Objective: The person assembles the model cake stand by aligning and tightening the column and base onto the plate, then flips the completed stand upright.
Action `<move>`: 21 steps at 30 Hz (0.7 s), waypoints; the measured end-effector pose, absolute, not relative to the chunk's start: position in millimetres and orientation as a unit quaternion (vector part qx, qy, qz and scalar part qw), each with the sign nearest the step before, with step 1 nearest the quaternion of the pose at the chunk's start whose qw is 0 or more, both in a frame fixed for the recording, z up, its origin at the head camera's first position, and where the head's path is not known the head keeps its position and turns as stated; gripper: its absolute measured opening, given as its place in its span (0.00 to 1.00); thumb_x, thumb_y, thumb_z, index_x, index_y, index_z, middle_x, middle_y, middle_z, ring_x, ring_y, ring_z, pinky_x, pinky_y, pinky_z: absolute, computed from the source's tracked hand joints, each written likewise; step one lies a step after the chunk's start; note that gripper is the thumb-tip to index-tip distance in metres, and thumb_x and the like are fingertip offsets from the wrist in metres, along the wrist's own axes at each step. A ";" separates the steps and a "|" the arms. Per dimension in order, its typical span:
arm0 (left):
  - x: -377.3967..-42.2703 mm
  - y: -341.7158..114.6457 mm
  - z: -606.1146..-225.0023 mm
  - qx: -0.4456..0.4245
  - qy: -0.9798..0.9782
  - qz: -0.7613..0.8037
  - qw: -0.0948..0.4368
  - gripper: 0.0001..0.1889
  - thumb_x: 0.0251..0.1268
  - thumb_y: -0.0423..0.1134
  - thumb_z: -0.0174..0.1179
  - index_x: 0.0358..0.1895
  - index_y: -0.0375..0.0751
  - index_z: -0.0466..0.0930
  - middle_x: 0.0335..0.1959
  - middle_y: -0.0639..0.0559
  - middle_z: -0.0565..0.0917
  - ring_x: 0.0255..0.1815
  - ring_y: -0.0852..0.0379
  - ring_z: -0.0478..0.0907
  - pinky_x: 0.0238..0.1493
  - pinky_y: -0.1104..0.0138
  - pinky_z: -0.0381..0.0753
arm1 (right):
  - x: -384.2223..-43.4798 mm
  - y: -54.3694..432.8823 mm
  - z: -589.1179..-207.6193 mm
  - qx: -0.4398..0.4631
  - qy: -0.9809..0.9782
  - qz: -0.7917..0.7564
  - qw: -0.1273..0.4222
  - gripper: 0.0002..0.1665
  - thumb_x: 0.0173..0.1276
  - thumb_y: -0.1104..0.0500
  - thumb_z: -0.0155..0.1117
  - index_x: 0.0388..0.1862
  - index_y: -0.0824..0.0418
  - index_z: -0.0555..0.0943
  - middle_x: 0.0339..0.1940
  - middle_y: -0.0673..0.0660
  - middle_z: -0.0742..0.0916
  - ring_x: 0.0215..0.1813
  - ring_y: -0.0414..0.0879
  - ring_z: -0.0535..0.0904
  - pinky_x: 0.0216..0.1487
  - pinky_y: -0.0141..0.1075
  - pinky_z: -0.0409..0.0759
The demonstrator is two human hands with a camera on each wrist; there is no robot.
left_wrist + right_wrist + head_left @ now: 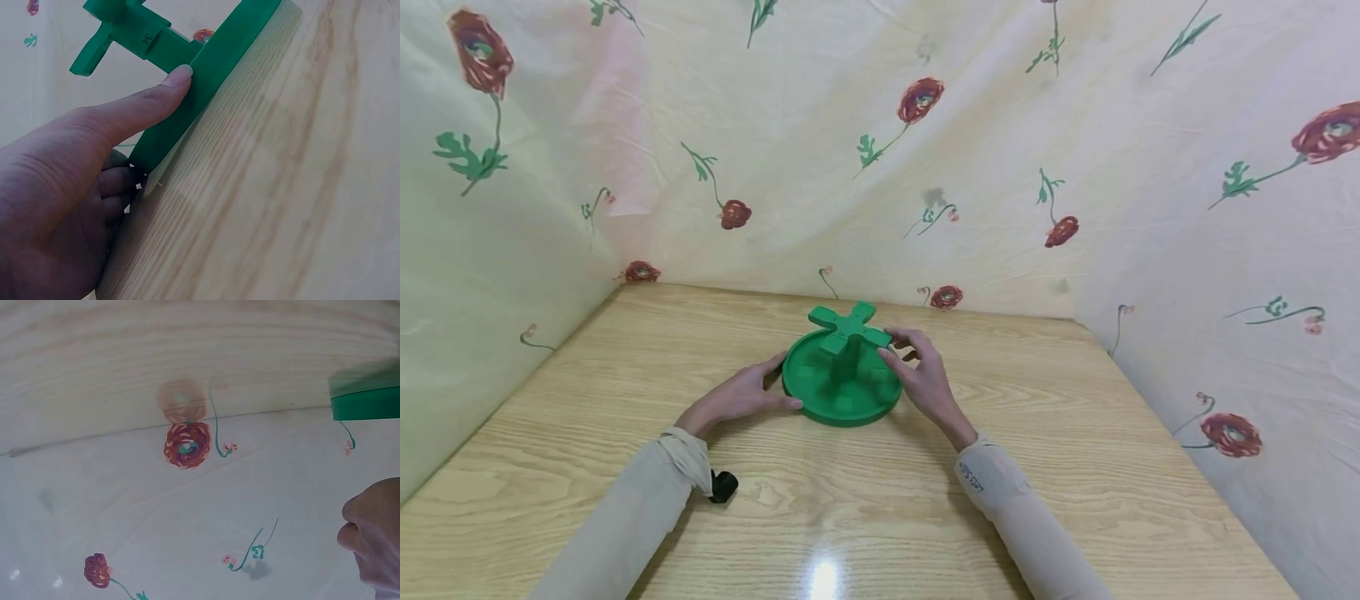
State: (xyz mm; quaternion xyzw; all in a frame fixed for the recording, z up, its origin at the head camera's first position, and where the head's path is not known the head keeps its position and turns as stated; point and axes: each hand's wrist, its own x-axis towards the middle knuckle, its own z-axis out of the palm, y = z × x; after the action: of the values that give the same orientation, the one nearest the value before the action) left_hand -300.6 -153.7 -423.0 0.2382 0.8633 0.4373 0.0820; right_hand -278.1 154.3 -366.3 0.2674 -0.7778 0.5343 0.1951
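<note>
A green round tray-like base [842,412] with a raised rim rests on the wooden table. From its middle rises a post [150,40] topped by a green cross-shaped piece [850,325] with several flat arms. My left hand [748,392] holds the base's left side. In the left wrist view its thumb [178,78] presses the rim while the other fingers bend in at the lower edge. On the right, my right hand [925,375] pinches the end of one cross arm between thumb and fingers. The right wrist view catches only bent fingers [375,531] and part of the base.
The pale wooden table [850,517] meets a flower-printed cloth [820,150] at its back and sides. A small black object [724,487] sits by the left sleeve cuff.
</note>
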 end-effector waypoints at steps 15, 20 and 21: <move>-301.3 -153.5 -423.0 0.240 0.866 0.432 0.080 0.55 0.66 0.53 0.72 0.83 0.32 0.46 0.81 0.32 0.55 0.81 0.35 0.49 0.76 0.41 0.56 | -270.5 148.5 -366.2 0.258 -0.773 0.541 0.204 0.19 0.71 0.73 0.66 0.59 0.79 0.79 0.46 0.76 0.81 0.53 0.75 0.73 0.53 0.69 0.72; -301.9 -153.6 -423.7 0.242 0.865 0.432 0.079 0.55 0.66 0.53 0.72 0.83 0.32 0.46 0.81 0.31 0.55 0.81 0.34 0.50 0.76 0.40 0.56 | -269.8 147.5 -366.6 0.253 -0.774 0.543 0.205 0.19 0.71 0.73 0.67 0.59 0.79 0.80 0.47 0.75 0.81 0.53 0.74 0.73 0.53 0.69 0.72; -301.9 -153.7 -423.7 0.242 0.865 0.433 0.079 0.55 0.66 0.53 0.72 0.83 0.32 0.46 0.81 0.31 0.55 0.81 0.34 0.50 0.76 0.40 0.56 | -269.7 147.3 -366.4 0.252 -0.775 0.542 0.206 0.19 0.71 0.73 0.67 0.59 0.79 0.80 0.47 0.75 0.81 0.53 0.74 0.74 0.52 0.69 0.72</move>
State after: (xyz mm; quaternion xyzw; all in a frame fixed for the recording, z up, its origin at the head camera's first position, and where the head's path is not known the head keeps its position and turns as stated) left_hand -301.9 -153.7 -423.7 0.2423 0.8646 0.4328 0.0794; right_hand -269.7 147.3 -366.4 0.2525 -0.7746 0.5421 0.2058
